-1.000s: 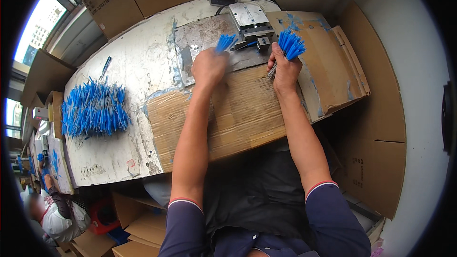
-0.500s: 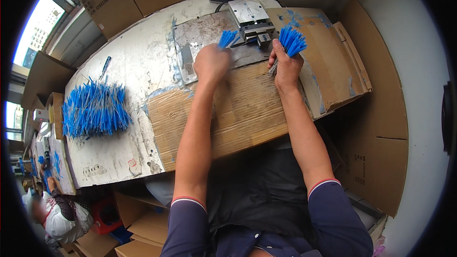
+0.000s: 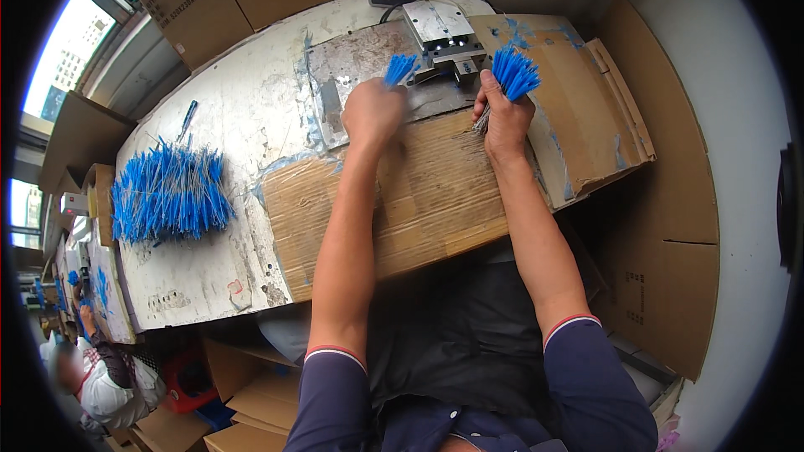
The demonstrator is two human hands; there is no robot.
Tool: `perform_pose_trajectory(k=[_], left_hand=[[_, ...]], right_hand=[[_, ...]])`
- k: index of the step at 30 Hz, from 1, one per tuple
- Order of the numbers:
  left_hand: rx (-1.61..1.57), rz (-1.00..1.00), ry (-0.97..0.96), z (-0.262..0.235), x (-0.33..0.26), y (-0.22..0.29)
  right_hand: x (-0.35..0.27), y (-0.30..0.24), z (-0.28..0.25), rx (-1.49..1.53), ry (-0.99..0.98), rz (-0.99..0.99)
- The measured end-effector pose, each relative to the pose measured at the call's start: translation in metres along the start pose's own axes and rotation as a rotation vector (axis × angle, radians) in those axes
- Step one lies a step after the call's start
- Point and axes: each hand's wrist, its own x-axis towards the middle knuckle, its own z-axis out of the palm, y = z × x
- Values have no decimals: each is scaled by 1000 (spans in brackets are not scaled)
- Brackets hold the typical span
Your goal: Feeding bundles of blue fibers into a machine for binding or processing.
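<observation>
I see a small blue-tipped bundle [image 3: 400, 68] gripped in my left hand [image 3: 373, 110], its tips fanning up and away toward the metal fixture [image 3: 444, 33], likely to feed them in. My right hand [image 3: 502, 121] is closed on a larger bundle [image 3: 512, 74], long axis upright, kept just beside the fixture as ready stock.

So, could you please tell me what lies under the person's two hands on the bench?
A taped sheet of brown cardboard lies under both forearms, over the worn white bench. Under the left hand is a grey metal plate. How far the plate runs beneath the cardboard is hidden.
</observation>
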Motion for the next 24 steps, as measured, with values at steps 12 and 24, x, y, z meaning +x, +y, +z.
perform_pose_trajectory(k=[12,24], left_hand=[[-60,-56,-138,-13,-7,1],[-317,-69,-156,-4,7,-10]], right_hand=[[1,1,-2,-7,-6,11],[0,2,0,-22,4,8]])
